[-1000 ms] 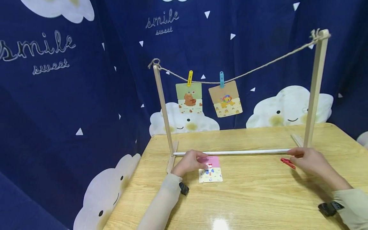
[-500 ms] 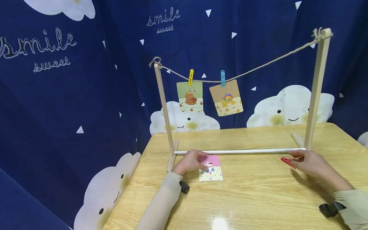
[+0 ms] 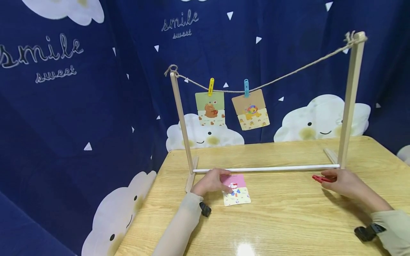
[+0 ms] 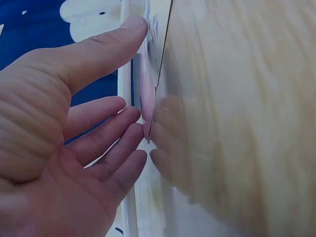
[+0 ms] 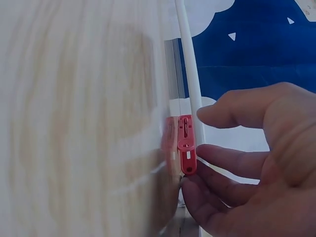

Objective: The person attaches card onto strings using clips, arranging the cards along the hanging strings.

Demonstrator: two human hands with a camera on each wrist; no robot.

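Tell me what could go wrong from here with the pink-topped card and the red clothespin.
The pink-topped card is thin and close to the table, so the left hand might slide or crease it rather than lift it cleanly. The red clothespin is small and doesn't look firmly gripped by the right hand, so it could slip away. If the card gets hung, one clip may leave it crooked, like the lion card tilting under its blue clothespin.

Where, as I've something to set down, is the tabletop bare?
Bare tabletop lies between the pink-topped card and the red clip, and between the sleeves. Crowded: around the left hand, by the card and white rod, and around the right hand, by the clip.
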